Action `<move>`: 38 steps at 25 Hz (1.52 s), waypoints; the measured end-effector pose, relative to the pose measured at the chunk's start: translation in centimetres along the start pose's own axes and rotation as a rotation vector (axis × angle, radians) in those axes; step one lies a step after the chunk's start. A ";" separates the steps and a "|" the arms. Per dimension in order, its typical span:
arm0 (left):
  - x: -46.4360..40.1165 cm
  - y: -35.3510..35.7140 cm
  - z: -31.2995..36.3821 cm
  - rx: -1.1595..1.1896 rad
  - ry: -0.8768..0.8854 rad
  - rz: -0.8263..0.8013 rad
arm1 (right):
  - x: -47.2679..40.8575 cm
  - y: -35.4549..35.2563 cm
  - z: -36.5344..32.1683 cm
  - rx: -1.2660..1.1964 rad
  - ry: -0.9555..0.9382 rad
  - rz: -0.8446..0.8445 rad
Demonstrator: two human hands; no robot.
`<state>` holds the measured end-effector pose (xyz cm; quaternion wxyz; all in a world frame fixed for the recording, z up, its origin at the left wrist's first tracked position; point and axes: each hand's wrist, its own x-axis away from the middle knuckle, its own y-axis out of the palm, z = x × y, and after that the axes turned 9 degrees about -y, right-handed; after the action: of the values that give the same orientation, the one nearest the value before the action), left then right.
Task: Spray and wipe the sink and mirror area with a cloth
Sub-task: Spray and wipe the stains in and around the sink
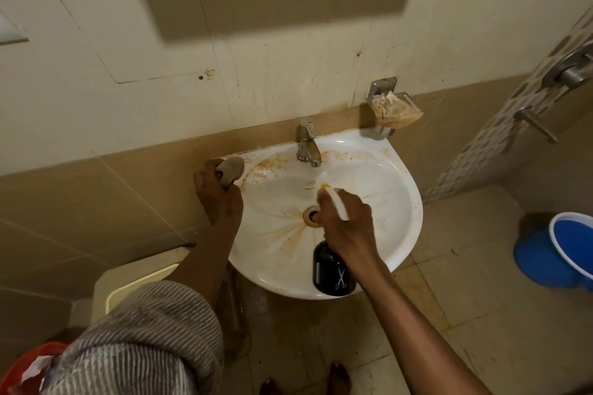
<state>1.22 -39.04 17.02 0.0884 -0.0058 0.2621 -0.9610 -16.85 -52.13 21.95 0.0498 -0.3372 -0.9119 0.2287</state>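
Striped sleeve [144, 340] nearest; left hand [218, 199] fingers clench a beige cloth [231, 169], right hand [346, 228] fingers wrap the black spray bottle [332, 272] over the stained sink [385, 202]; spraying seems underway, wiping next.

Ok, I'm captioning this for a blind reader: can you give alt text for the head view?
Over a stained white sink, the right hand aims a black spray bottle at the basin while the left hand presses a beige cloth on the sink's back left rim. A metal tap stands at the back; a blue bucket sits on the floor to the right.
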 end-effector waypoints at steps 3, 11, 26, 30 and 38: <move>-0.1 0.3 -0.1 -0.009 -0.008 0.003 | -0.9 -1.9 1.6 0.054 0.091 0.082; 0.3 1.3 1.0 0.060 0.001 -0.039 | -1.2 -6.3 4.4 0.104 0.177 0.257; -3.3 4.0 0.5 -0.001 0.142 -0.069 | 0.4 -1.4 2.9 -0.015 0.048 -0.026; -4.2 6.3 1.2 -0.135 0.134 -0.096 | -0.3 -0.8 2.2 -0.075 0.000 -0.064; -3.9 14.4 2.2 -0.272 0.283 -0.279 | -0.7 -0.2 3.9 -0.110 0.024 -0.053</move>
<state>7.57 -51.61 11.79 -0.0846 0.0810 0.3954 -0.9110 -17.40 -54.20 18.66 0.0480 -0.3178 -0.9311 0.1726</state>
